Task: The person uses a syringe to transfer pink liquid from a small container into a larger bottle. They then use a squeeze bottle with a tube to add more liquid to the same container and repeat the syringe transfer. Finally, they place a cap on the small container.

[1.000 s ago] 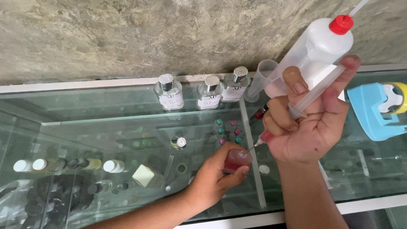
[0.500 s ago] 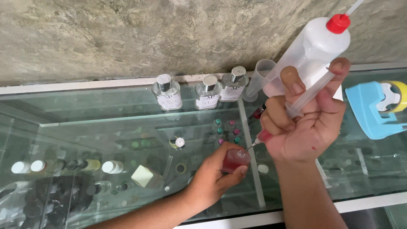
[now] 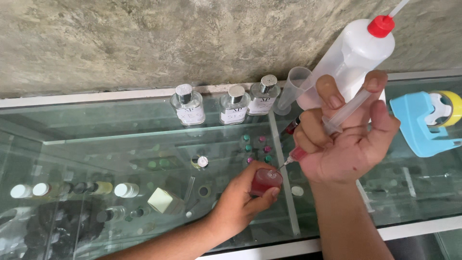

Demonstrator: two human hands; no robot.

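Red liquid fills the small bottle [image 3: 263, 181]; upper right, a white squeeze bottle [image 3: 353, 55] wears a red cap; light-blue tape dispenser [image 3: 418, 123].

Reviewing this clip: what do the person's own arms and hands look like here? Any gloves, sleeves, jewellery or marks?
Both are bare. The left hand and right hand wear no gloves, and no rings, watch or bracelets show. Both forearms are uncovered right to the frame's bottom edge, with no sleeve in view. Fingernails are short and unpainted. One small dark red spot sits on the heel of the right hand's palm.
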